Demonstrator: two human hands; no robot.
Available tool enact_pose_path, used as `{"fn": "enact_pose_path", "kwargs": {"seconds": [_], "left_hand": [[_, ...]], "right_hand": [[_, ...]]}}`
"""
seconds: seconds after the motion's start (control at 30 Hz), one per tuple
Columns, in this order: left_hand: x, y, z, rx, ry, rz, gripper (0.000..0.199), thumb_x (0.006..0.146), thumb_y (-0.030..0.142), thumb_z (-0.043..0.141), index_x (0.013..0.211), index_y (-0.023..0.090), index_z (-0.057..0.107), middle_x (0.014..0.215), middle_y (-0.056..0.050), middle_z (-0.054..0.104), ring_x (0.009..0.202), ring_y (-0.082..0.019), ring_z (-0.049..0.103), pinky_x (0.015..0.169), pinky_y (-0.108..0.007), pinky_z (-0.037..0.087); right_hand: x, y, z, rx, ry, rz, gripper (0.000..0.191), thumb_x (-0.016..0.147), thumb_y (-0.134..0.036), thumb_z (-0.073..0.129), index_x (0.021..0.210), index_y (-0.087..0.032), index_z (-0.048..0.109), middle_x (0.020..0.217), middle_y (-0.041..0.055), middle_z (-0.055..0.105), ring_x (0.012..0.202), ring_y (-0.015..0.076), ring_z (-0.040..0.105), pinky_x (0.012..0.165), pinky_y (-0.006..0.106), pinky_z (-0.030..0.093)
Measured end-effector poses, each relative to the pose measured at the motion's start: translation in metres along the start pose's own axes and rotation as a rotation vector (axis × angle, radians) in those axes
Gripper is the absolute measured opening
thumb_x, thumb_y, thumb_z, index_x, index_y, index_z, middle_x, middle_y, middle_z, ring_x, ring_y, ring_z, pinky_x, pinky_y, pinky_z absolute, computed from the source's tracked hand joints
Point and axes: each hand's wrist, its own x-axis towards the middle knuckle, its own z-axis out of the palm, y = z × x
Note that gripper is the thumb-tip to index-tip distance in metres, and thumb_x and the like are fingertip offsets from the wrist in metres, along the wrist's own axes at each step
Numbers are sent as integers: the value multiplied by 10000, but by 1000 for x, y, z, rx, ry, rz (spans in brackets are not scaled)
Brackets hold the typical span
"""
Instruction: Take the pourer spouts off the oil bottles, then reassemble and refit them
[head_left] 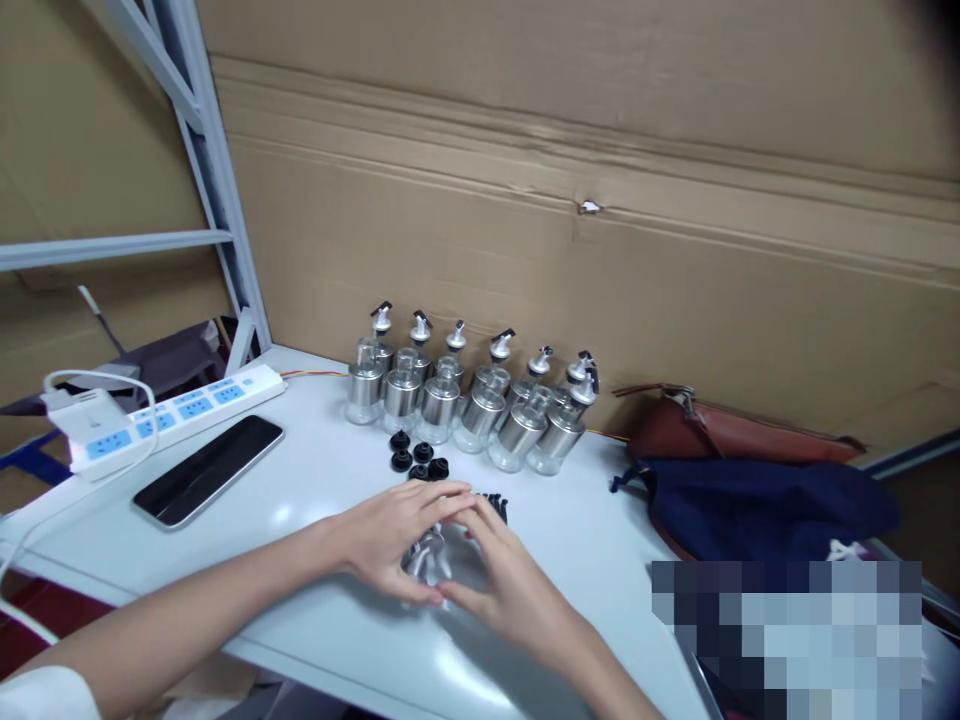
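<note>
Hands (390,535) (510,575) curved wide around silvery pieces (429,557); stoppers (401,460), bottles (481,412) beyond; phone (210,470) left, pouch (757,433) right.

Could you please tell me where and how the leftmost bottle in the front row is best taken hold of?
Probably the metal sleeve of that front bottle, coming from its near left: it stands upright, the sleeve is broad and round, and no bottle stands to its left, while a neighbouring bottle crowds its right and a spouted bottle its back.
</note>
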Motion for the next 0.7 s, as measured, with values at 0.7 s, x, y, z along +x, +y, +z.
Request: {"fn": "enact_pose_path", "kwargs": {"seconds": [0.7], "left_hand": [[7, 47, 22, -30, 381, 539, 425, 808, 176, 490, 1225, 98, 459, 864, -133, 678, 922, -250, 641, 829, -366, 514]], "right_hand": [[36, 73, -103, -81, 994, 245, 512, 786, -578, 506, 1042, -139, 565, 941, 119, 639, 876, 279, 596, 839, 454, 459]]}}
